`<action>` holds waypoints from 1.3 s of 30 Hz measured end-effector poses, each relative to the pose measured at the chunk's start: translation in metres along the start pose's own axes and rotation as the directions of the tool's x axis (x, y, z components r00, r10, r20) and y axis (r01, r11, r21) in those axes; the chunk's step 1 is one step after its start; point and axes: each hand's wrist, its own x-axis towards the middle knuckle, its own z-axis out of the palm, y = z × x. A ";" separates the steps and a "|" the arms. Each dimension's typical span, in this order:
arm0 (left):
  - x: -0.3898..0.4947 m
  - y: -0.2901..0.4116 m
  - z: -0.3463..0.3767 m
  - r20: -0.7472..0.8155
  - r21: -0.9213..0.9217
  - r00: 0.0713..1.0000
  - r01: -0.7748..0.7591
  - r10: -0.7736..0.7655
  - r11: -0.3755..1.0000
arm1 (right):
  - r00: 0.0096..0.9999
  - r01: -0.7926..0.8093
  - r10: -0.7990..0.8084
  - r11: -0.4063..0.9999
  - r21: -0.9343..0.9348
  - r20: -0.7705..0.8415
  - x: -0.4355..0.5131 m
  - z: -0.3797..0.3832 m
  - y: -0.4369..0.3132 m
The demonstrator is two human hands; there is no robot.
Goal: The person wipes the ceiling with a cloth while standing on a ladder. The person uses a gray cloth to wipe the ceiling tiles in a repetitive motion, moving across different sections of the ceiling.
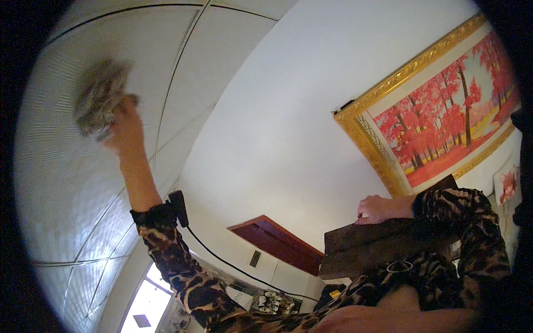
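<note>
My left hand (125,125) is raised at the upper left, against the panelled ceiling (50,166). It grips a crumpled grey-brown cloth (100,98), blurred by motion; whether the cloth presses on the panel, I cannot tell. A dark, patterned sleeve covers that forearm. Beside its cuff is a small black device (179,208) with a black cable (233,260) running down to the right. At the right, my right hand (377,209) has its fingers curled at the top edge of a dark wooden panel (362,245).
A gold-framed picture (454,112) of red trees hangs on the white wall (266,137). Lower down are a red-brown door (279,245), a wall switch (255,258) and a bright window (148,306). Several shoe-like items (275,302) lie at the bottom.
</note>
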 end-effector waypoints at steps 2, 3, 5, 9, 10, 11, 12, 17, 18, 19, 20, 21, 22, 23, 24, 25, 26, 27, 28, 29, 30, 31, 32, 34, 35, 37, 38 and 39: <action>0.017 0.002 -0.020 -0.057 -0.066 0.977 0.204 -0.208 0.977 | 1.000 -0.004 0.004 1.000 0.002 -0.001 0.000 0.000 -0.001; 0.019 0.009 -0.023 -0.097 -0.077 0.956 0.270 -0.277 0.960 | 1.000 -0.002 0.002 1.000 0.001 -0.009 0.000 0.000 -0.001; 0.017 0.011 -0.027 -0.044 0.108 0.995 0.090 -0.086 0.990 | 1.000 -0.010 0.010 1.000 -0.013 -0.014 -0.001 0.000 -0.002; 0.000 0.011 -0.021 0.238 -0.084 0.929 0.311 -0.284 0.947 | 1.000 -0.017 0.017 0.998 -0.060 0.001 -0.001 -0.001 -0.004; -0.003 0.009 -0.020 0.286 -0.150 0.873 0.448 -0.396 0.881 | 1.000 -0.013 0.014 0.998 -0.069 0.018 -0.002 -0.001 -0.005; -0.006 0.009 -0.020 0.234 -0.189 0.867 0.485 -0.440 0.854 | 1.000 -0.009 0.009 0.998 -0.059 0.008 -0.001 -0.002 -0.005; -0.008 0.006 -0.019 0.223 -0.121 0.894 0.420 -0.388 0.899 | 1.000 -0.006 0.006 0.999 -0.050 0.001 -0.001 -0.002 -0.006; -0.016 0.002 -0.003 0.133 -0.204 0.936 0.348 -0.326 0.915 | 0.997 -0.057 0.060 0.995 -0.080 0.038 -0.001 -0.003 -0.007; -0.021 0.003 0.006 0.110 -0.256 0.923 0.386 -0.370 0.886 | 0.995 -0.071 0.075 0.995 -0.075 0.062 -0.001 -0.003 -0.007; -0.026 0.002 0.015 0.162 -0.175 0.923 0.375 -0.349 0.910 | 0.992 -0.076 0.082 0.995 -0.064 0.099 -0.001 -0.003 -0.007; -0.032 0.003 0.026 0.176 0.002 0.947 0.274 -0.270 0.962 | 0.993 -0.079 0.083 0.995 -0.056 0.079 -0.001 -0.004 -0.007; -0.040 0.001 0.032 0.174 0.038 0.959 0.221 -0.225 0.974 | 0.995 -0.072 0.075 0.996 -0.045 0.068 0.000 -0.004 -0.008; -0.046 0.000 0.038 0.171 0.074 0.969 0.168 -0.179 0.983 | 0.994 -0.075 0.078 0.996 -0.047 0.071 0.000 -0.005 -0.008; -0.049 -0.004 0.039 0.128 -0.029 0.978 0.172 -0.167 0.985 | 0.995 -0.071 0.074 0.996 -0.049 0.062 0.000 -0.005 -0.009; -0.048 -0.007 0.040 0.008 -0.145 0.994 0.112 -0.112 0.983 | 0.994 -0.079 0.084 0.995 -0.061 0.073 0.000 -0.006 -0.009; -0.041 -0.010 0.039 -0.014 -0.158 0.979 0.197 -0.202 0.968 | 0.992 -0.093 0.099 0.993 -0.076 0.082 0.000 -0.006 -0.010; -0.030 -0.009 0.038 -0.105 -0.191 0.963 0.225 -0.248 0.955 | 0.992 -0.094 0.100 0.993 -0.070 0.081 0.000 -0.007 -0.011; -0.017 -0.008 0.034 -0.183 -0.227 0.937 0.253 -0.297 0.940 | 0.991 -0.100 0.106 0.993 -0.066 0.088 0.000 -0.006 -0.011; -0.003 -0.007 0.027 -0.222 -0.232 0.900 0.324 -0.374 0.917 | 0.989 -0.102 0.108 0.993 -0.059 0.102 0.000 -0.006 -0.012; 0.021 0.001 0.032 -0.274 -0.253 0.898 0.278 -0.344 0.927 | 0.989 -0.105 0.110 0.993 -0.057 0.102 0.000 -0.006 -0.012; 0.040 0.012 0.034 -0.215 -0.070 0.964 0.147 -0.159 0.987 | 0.988 -0.108 0.113 0.993 -0.056 0.102 -0.001 -0.006 -0.012; 0.057 0.029 0.040 -0.130 0.061 0.986 0.111 -0.103 0.992 | 0.989 -0.098 0.102 0.994 -0.048 0.105 -0.001 -0.007 -0.012; 0.073 0.046 0.048 -0.117 0.038 0.987 0.116 -0.111 0.993 | 0.989 -0.113 0.116 0.993 -0.039 0.092 -0.001 -0.007 -0.012; 0.069 0.081 0.056 -0.047 -0.039 0.976 0.211 -0.213 0.977 | 0.987 -0.127 0.128 0.992 -0.024 0.098 -0.002 -0.008 -0.011; 0.057 0.095 0.056 0.023 -0.021 0.979 0.202 -0.201 0.979 | 0.988 -0.123 0.124 0.992 -0.021 0.096 -0.002 -0.009 -0.010; 0.043 0.097 0.061 0.243 0.052 0.967 0.065 -0.076 0.997 | 0.982 -0.148 0.151 0.988 -0.037 0.117 -0.001 -0.011 -0.011; 0.036 0.093 0.062 0.401 0.087 0.915 0.016 -0.050 0.996 | 0.982 -0.146 0.151 0.988 -0.053 0.113 -0.001 -0.011 -0.011; 0.033 0.084 0.061 0.396 0.130 0.917 -0.002 -0.050 0.991 | 0.983 -0.142 0.149 0.987 -0.069 0.104 0.000 -0.011 -0.012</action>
